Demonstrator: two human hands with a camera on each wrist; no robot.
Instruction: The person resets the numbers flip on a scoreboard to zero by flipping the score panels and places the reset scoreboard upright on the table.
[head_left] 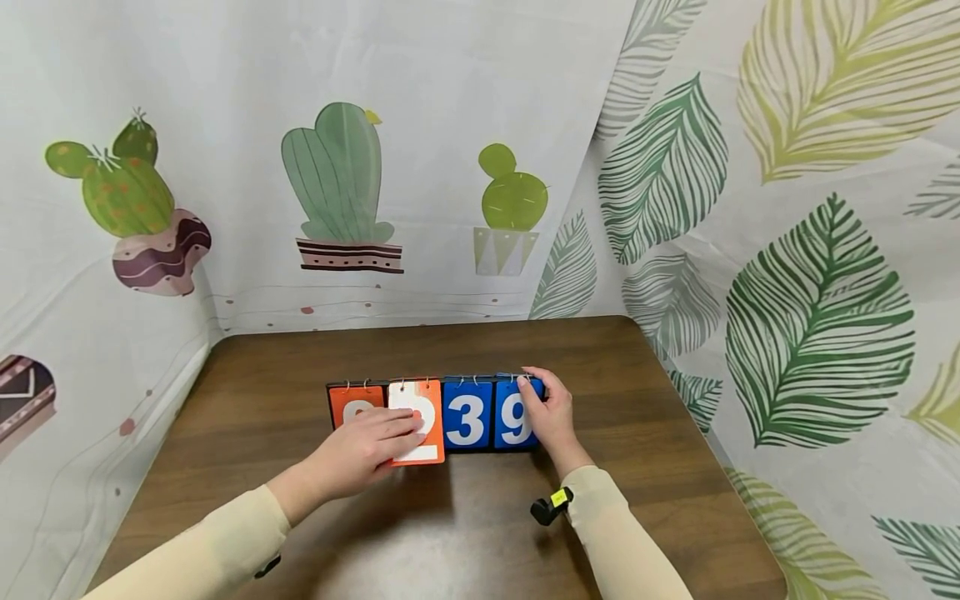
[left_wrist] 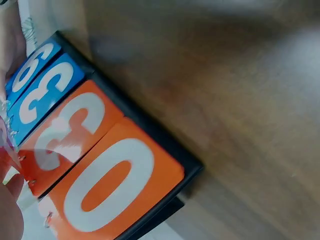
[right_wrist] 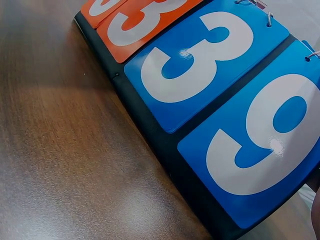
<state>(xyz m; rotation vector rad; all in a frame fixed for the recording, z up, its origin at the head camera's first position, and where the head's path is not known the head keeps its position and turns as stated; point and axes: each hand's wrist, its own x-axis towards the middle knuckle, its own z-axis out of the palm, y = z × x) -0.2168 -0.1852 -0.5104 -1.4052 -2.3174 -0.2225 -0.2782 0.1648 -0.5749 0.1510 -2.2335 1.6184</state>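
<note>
A black flip scoreboard (head_left: pixel 468 452) with orange and blue number cards stands on the table. My left hand (head_left: pixel 363 450) holds the second orange card (head_left: pixel 435 433) by its left side, its fingers across the front; the thumb is hidden in the head view. That card hangs tilted out from the board, and an orange 3 card (left_wrist: pixel 75 127) lies behind it. Partly covered by the hand is the first orange card (left_wrist: pixel 110 185), a 0. My right hand (head_left: pixel 555 417) grips the board's right end, thumb in front, beside the blue 9 card (head_left: pixel 513 417). Left of that hangs the blue 3 card (head_left: pixel 467 417).
The brown wooden table (head_left: pixel 637 483) has rounded corners. Behind it hangs a white curtain (head_left: pixel 442 100) printed with potted cacti, and a leaf-patterned curtain (head_left: pixel 675 167) falls along the right side. Metal rings (right_wrist: pixel 269 20) join the cards to the board's top.
</note>
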